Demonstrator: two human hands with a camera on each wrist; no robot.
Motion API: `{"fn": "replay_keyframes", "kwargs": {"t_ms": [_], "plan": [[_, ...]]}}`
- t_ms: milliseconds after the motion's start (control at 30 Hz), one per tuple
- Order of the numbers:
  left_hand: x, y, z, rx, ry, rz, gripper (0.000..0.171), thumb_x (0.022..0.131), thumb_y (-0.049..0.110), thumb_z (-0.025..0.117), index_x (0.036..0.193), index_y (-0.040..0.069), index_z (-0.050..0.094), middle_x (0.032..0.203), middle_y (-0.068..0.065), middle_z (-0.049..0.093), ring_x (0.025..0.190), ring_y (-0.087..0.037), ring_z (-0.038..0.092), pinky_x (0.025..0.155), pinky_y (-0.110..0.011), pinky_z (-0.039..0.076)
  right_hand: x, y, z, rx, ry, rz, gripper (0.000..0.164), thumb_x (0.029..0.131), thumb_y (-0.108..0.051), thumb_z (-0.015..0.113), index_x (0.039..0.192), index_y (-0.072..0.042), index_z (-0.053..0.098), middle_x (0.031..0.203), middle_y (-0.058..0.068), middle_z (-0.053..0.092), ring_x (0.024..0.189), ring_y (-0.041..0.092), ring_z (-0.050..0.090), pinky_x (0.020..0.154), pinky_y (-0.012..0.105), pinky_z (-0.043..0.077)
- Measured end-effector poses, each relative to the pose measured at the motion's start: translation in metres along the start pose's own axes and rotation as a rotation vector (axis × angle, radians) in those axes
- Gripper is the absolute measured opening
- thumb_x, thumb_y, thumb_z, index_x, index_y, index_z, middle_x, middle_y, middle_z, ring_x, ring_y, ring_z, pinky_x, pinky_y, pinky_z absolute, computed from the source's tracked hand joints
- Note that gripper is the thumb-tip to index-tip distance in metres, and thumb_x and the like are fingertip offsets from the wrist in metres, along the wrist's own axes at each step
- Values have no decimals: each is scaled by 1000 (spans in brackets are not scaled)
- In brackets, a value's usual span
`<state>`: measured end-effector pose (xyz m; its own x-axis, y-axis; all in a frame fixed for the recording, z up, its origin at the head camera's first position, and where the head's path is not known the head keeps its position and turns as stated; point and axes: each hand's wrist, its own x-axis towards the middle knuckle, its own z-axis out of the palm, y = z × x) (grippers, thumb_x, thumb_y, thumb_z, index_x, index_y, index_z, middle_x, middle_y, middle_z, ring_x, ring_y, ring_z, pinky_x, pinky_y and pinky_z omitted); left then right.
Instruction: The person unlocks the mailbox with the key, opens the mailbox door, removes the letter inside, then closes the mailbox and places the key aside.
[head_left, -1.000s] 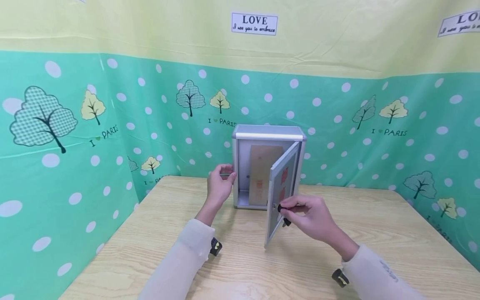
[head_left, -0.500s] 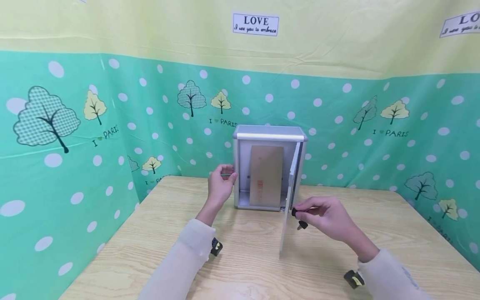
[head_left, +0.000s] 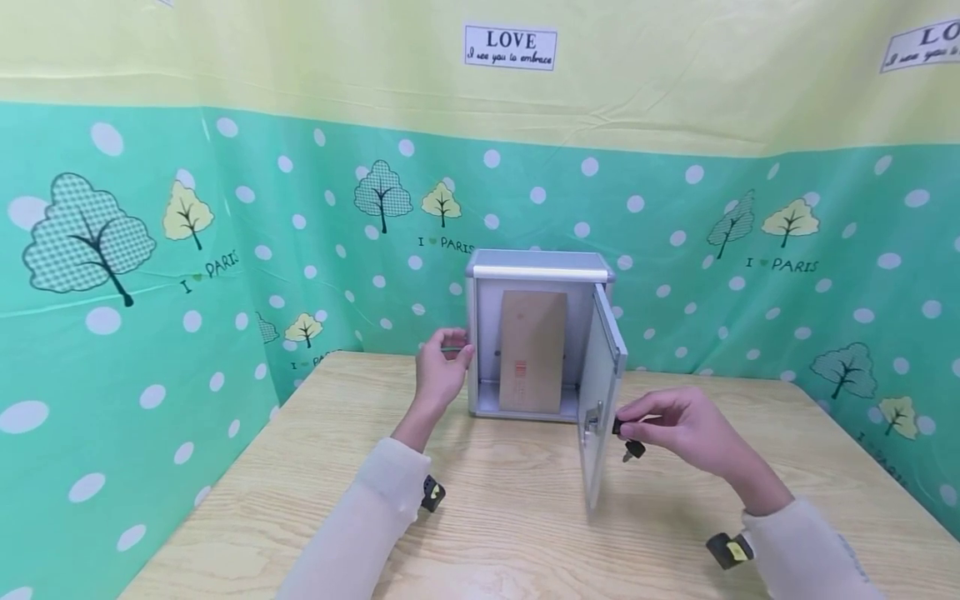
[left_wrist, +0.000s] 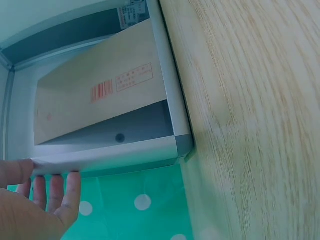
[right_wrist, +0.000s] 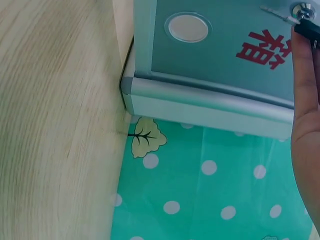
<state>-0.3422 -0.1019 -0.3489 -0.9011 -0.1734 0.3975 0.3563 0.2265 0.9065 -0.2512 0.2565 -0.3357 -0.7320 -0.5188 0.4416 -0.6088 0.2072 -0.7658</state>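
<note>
1. Head view: the right hand (head_left: 686, 429) has thumb and finger together on the key (head_left: 617, 426), at the right, outer face of the door (head_left: 602, 392).
2. The door's long axis is upright; it swings out from the right side of the box (head_left: 540, 268), free edge near.
3. The envelope (head_left: 532, 352) stands upright inside, left of and beyond the right hand, the door between.
4. The left hand (head_left: 440, 372) looks nearer the envelope, thumb and fingers apart, touching the box's left wall.

Booth-like indoor corner, green-and-yellow cloth walls (head_left: 645, 125), printed trees (head_left: 382, 192) and LOVE labels (head_left: 510, 47), wood-grain table (head_left: 495, 533)
</note>
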Motion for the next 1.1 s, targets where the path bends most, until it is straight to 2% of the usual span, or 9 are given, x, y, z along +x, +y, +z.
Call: {"fn": "replay_keyframes", "kwargs": {"t_ms": [200,367,433,533,633,733,800,967,1100], "plan": [[-1,0,-1,4,3,-1,27,97,4,69,123,3,63,114,-14,68,102,-30,69,81,-32,63,-3,4,-7,9,0,32,16,89,6,74,104,0,76,101,6,78,85,20,76,73,35,65],[-2,1,-1,4,35,9,26,97,3,69,122,1,63,112,-14,68,102,-32,68,80,-33,63,-2,5,-9,23,-9,36,16,89,5,74,104,0,76,99,7,78,84,21,76,72,35,65],[-4,2,1,13,70,41,24,97,4,69,120,0,64,109,-14,68,100,-31,68,80,-33,62,-1,5,-9,31,-17,39,16,90,5,74,105,1,76,98,8,78,84,23,76,73,35,65],[-7,8,7,34,105,132,21,96,6,69,116,0,65,103,-13,69,94,-29,68,80,-34,61,-2,4,-10,27,-17,55,15,90,5,74,105,1,76,99,8,78,84,24,76,75,35,65],[-11,15,14,55,96,220,15,96,5,69,110,2,66,97,-11,69,89,-25,67,78,-35,61,-2,4,-12,11,-9,73,15,90,3,74,105,-1,76,99,5,78,84,23,76,76,33,65],[-14,16,22,82,27,255,9,96,5,69,105,3,68,92,-8,69,84,-21,66,75,-32,60,-2,4,-13,11,-7,79,15,90,3,74,105,-1,76,99,5,78,84,22,76,76,33,65],[-16,16,27,98,-51,248,9,97,6,69,105,2,68,91,-7,69,83,-19,65,75,-30,60,-2,4,-13,20,-13,75,15,90,4,74,105,0,76,99,5,78,84,22,76,75,34,65],[-19,13,36,141,-259,187,29,99,15,69,120,-4,64,100,-9,69,89,-21,66,82,-31,60,-2,4,-13,24,-12,65,16,89,6,74,104,1,76,98,6,78,84,21,76,74,33,65],[-19,16,44,261,-370,124,45,99,22,69,134,-3,56,117,-13,66,108,-28,63,96,-38,56,-1,4,-12,20,-7,65,15,89,6,74,104,1,76,97,6,78,83,21,77,73,34,65]]}}
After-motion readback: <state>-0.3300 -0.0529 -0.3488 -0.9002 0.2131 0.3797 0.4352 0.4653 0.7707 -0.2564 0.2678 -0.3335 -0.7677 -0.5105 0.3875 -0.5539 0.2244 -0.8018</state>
